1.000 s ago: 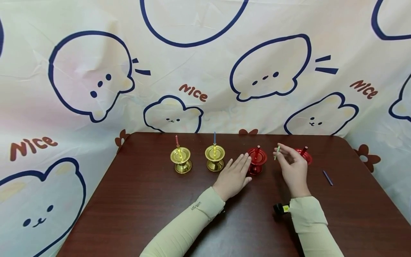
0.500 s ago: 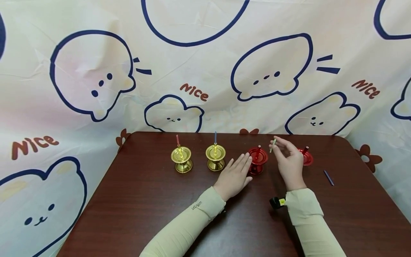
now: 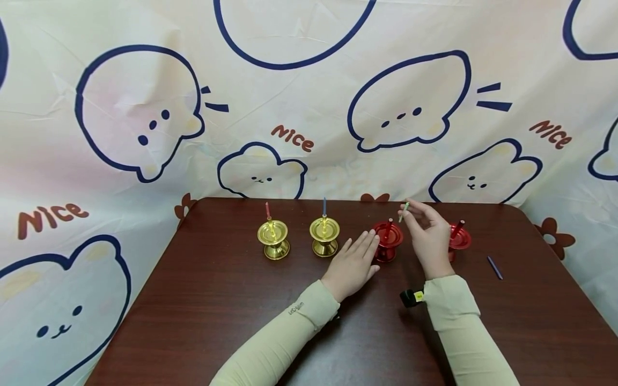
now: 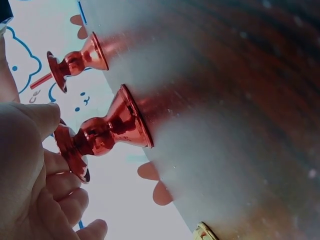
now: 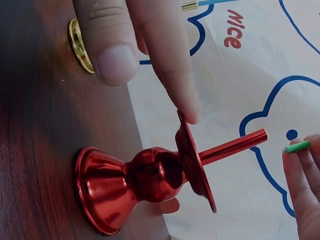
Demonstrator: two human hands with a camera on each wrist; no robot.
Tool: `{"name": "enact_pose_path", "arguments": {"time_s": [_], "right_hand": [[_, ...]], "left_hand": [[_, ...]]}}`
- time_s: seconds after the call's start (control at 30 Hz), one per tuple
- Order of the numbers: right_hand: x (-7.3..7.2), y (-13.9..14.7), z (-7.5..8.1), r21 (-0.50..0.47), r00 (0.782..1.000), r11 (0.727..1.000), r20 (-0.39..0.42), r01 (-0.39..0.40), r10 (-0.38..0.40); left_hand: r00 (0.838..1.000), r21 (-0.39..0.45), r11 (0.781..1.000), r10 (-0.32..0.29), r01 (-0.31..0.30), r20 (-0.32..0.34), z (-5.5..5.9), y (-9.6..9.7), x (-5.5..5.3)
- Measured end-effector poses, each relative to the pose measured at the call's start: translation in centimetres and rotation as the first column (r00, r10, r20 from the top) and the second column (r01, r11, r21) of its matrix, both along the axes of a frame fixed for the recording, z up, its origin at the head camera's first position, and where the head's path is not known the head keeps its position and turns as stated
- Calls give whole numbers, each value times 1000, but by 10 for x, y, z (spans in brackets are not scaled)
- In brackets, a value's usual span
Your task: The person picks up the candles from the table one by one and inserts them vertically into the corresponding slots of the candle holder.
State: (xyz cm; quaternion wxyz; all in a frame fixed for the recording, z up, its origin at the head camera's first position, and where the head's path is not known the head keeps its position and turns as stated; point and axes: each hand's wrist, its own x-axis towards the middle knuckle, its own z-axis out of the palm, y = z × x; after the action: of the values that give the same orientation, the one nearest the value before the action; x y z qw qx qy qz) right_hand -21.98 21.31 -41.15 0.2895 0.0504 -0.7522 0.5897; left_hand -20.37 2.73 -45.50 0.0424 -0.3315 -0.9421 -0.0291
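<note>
My right hand [image 3: 431,244] pinches a thin green candle [image 3: 403,211] between thumb and fingertips, above and just right of the nearer red candle holder [image 3: 388,237]. In the right wrist view the green candle [image 5: 298,146] is apart from the holder's bare upright red stem [image 5: 235,146]. With its fingers straight, my left hand [image 3: 350,268] reaches to the left side of that holder. One fingertip [image 5: 187,107] touches the dish rim in the right wrist view. The holder stands upright on the table.
A second red candle holder [image 3: 462,238] stands behind my right hand. On the left are two gold holders, one bearing a red candle [image 3: 267,210], the other a blue candle [image 3: 324,207]. A dark blue stick [image 3: 494,267] lies at right. A printed cloth [image 3: 328,102] hangs behind the table.
My right hand has moved left with the green candle, from beside the second red holder towards the nearer one. My left hand stays at the rim.
</note>
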Motion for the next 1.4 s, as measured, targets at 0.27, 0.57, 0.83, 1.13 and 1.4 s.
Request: {"name": "enact_pose_path", "arguments": {"time_s": [0.27, 0.57, 0.83, 1.13, 1.4], "right_hand": [[-6, -2, 0, 2, 1000, 1000, -13, -11, 11], [-10, -3, 1, -19, 999, 999, -5, -41, 41], [-14, -3, 4, 8, 997, 997, 8, -71, 71], [-15, -3, 4, 29, 995, 996, 59, -81, 80], [-11, -4, 1, 116, 993, 991, 99, -68, 57]], "left_hand": [[1000, -13, 1000, -3, 3, 10, 3, 2, 0], [1000, -16, 1000, -8, 8, 2, 2, 3, 0], [1000, -7, 1000, 13, -13, 28, 2, 1, -1], [1000, -1, 1000, 1, -1, 6, 3, 2, -2], [1000, -14, 1000, 4, -4, 6, 1, 2, 1]]}}
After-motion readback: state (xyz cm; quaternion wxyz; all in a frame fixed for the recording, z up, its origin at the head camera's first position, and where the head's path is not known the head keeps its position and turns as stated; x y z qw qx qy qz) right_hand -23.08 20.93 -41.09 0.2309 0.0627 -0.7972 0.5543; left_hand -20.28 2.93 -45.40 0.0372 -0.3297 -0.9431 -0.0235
